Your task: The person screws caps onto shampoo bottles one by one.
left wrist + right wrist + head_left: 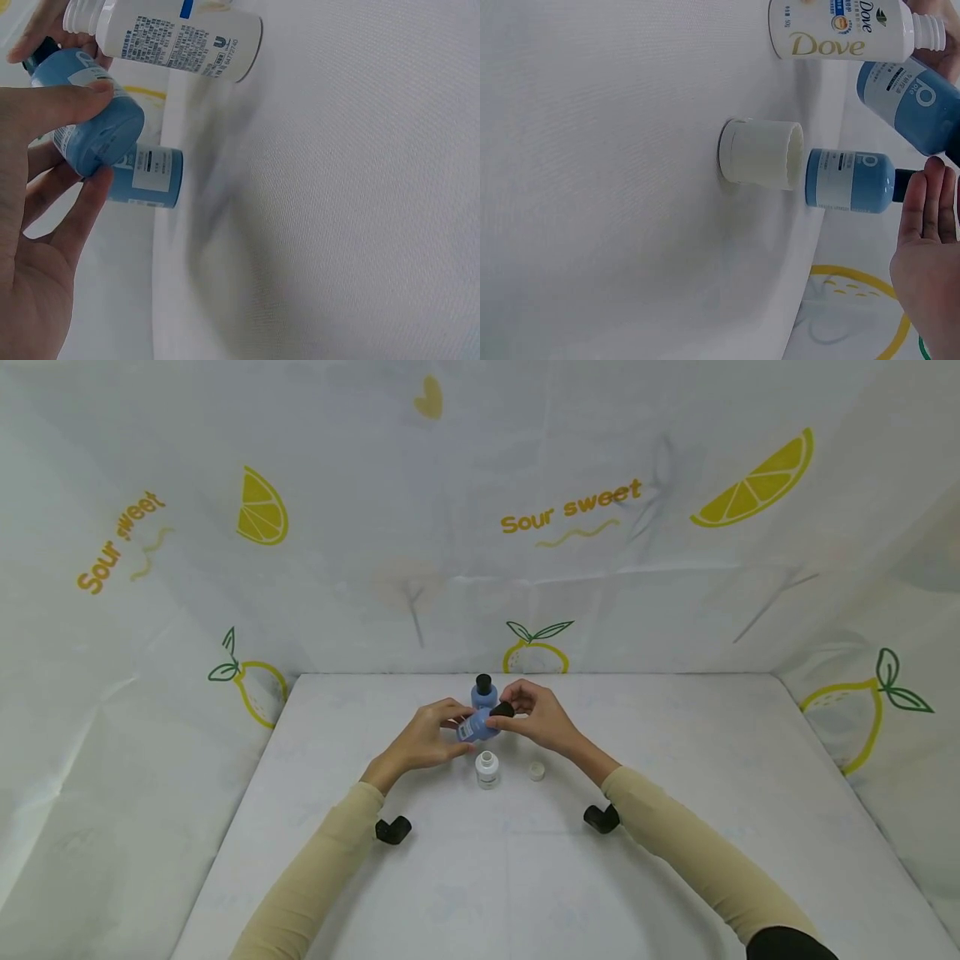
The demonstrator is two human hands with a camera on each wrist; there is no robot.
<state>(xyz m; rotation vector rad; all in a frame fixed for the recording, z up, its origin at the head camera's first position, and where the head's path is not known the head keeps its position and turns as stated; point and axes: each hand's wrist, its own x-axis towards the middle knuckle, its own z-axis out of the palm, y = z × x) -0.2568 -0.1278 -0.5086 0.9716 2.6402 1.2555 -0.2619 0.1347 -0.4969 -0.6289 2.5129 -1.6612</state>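
Note:
My left hand [420, 740] grips a blue bottle [472, 727] near its base, thumb on one side and fingers on the other. The bottle is tilted above the table, its black cap [502, 709] toward the right. With thumb and fingers my right hand [547, 720] pinches that cap. Just behind stands a second blue bottle [483, 697] with a black cap, upright. Nearer to me is an uncapped white Dove bottle [832, 34], its threaded neck showing. To its right a white cap [757, 154] rests on the table, apart from both hands.
Two black elbow-shaped pieces [393, 830] lie on the table, one by each forearm. A white sheet [465, 543] printed with lemons hangs behind the table's far edge. The white tabletop [480, 893] extends toward me.

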